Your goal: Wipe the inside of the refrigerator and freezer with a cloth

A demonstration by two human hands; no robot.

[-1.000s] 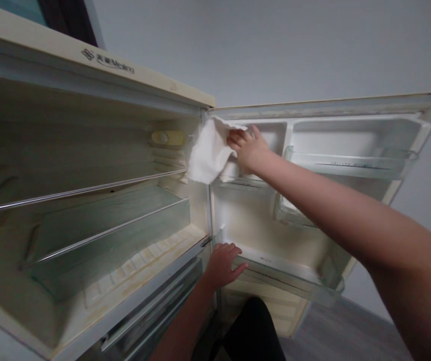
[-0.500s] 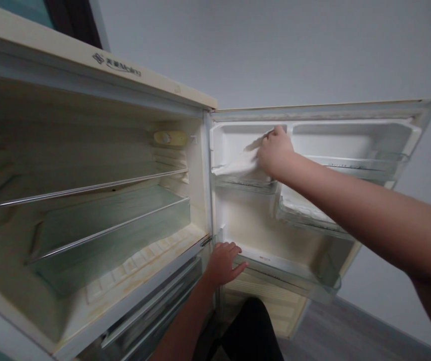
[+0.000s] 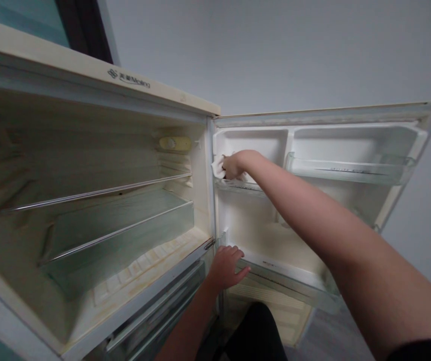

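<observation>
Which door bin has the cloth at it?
The upper-left bin: the right hand holds the white cloth there. The upper-right bin and bottom bin show no cloth.

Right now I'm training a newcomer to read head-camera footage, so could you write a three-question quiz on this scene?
1. Which hand holds the white cloth? A) left B) right C) neither
2. True or false: the refrigerator door stands open.
3. Fill in upper or lower: the left hand, fingers spread, is nearest the door's ____ clear bin.

Key:
1. B; the right hand grips it.
2. True; the door's inner side faces the camera.
3. Lower; the lower clear bin lies just beside that hand.
</observation>
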